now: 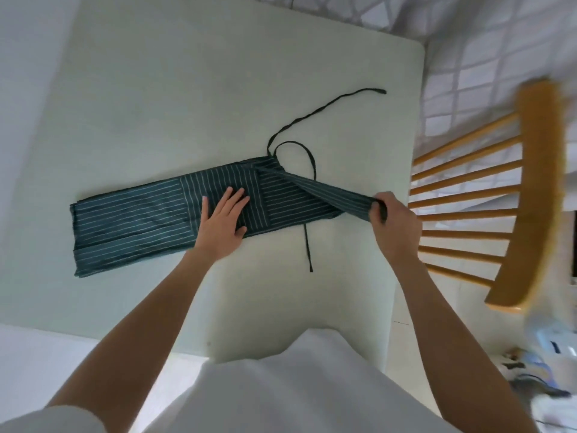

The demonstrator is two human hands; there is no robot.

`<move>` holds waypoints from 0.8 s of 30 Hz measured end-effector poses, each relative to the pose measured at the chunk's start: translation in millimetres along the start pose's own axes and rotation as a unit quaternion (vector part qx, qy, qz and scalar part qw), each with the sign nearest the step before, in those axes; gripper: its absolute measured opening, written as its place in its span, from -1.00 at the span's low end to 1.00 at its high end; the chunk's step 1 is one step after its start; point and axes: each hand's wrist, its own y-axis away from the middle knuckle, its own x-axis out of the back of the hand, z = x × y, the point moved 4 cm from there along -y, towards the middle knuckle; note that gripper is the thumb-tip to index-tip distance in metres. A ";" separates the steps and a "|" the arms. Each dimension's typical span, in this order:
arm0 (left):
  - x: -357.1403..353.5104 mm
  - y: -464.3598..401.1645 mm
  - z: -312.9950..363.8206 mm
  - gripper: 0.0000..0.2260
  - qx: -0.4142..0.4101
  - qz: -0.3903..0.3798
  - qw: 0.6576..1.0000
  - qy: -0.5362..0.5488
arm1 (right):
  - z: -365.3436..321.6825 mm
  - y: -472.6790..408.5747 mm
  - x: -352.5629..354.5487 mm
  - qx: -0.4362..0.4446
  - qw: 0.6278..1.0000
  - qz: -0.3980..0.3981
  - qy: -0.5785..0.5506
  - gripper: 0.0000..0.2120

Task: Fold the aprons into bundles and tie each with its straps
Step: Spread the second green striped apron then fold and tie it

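Observation:
A dark green apron (pixel 134 223) with thin white stripes lies folded into a long narrow band across the pale table (pixel 187 89). My left hand (pixel 223 221) presses flat on its middle, fingers straight. My right hand (pixel 390 218) grips the band's right end, lifted and pulled taut off the table. One dark strap (pixel 324 109) trails up and to the right from the apron's upper edge. Another strap (pixel 307 242) loops above the band and hangs down towards the table's near side.
A wooden spindle-back chair (pixel 487 195) stands close to the table's right edge. The tiled floor (pixel 487 57) shows beyond it, with some blurred items at the lower right. My white shirt fills the bottom of the view.

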 end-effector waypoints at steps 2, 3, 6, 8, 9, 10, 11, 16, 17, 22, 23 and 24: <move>4.8 9.9 -16.3 -0.39 0.008 0.005 1.000 -0.004 | -5.4 -27.9 16.5 0.029 0.998 0.020 -0.045 -0.86; 7.5 13.9 -21.9 -0.39 0.013 0.008 1.000 -0.003 | -7.9 -42.0 19.9 0.041 0.997 0.017 -0.060 -0.85; 14.2 20.8 -28.0 -0.41 0.027 0.032 0.999 0.010 | -8.5 -77.0 8.6 0.060 0.996 -0.008 -0.067 -0.82; 17.5 21.3 -18.5 -0.50 0.006 0.073 0.997 0.030 | 2.7 -87.2 -12.5 0.031 0.997 -0.023 -0.071 -0.72; 17.5 19.8 -10.5 -0.55 -0.007 0.085 0.996 0.037 | 12.7 -87.4 -24.4 -0.005 0.997 -0.034 -0.072 -0.65; 16.7 17.0 -1.2 -0.56 -0.017 0.088 0.995 0.040 | 24.2 -83.8 -34.7 -0.053 0.995 -0.045 -0.067 -0.56; 14.4 13.1 8.3 -0.54 -0.023 0.084 0.995 0.039 | 37.1 -76.6 -44.0 -0.109 0.991 -0.059 -0.058 -0.48; -2.5 -12.1 39.4 -0.29 -0.009 0.036 0.999 0.004 | 74.3 -38.2 -65.0 -0.221 0.971 -0.089 0.021 -0.48; -5.9 -15.4 39.4 -0.25 -0.004 0.022 1.000 -0.007 | 73.3 -38.6 -65.0 -0.211 0.974 -0.084 0.021 -0.53; -16.5 -21.3 30.5 -0.16 0.002 -0.027 0.999 -0.024 | 61.5 -47.5 -48.3 -0.145 0.986 -0.051 -0.069 -0.68; -16.4 -21.8 29.5 -0.16 0.000 -0.027 0.999 -0.021 | 61.3 -48.7 -45.2 -0.136 0.988 -0.052 -0.043 -0.68; -16.1 -22.5 29.0 -0.16 -0.002 -0.025 1.000 -0.019 | 61.3 -49.1 -44.6 -0.129 0.990 -0.060 -0.003 -0.69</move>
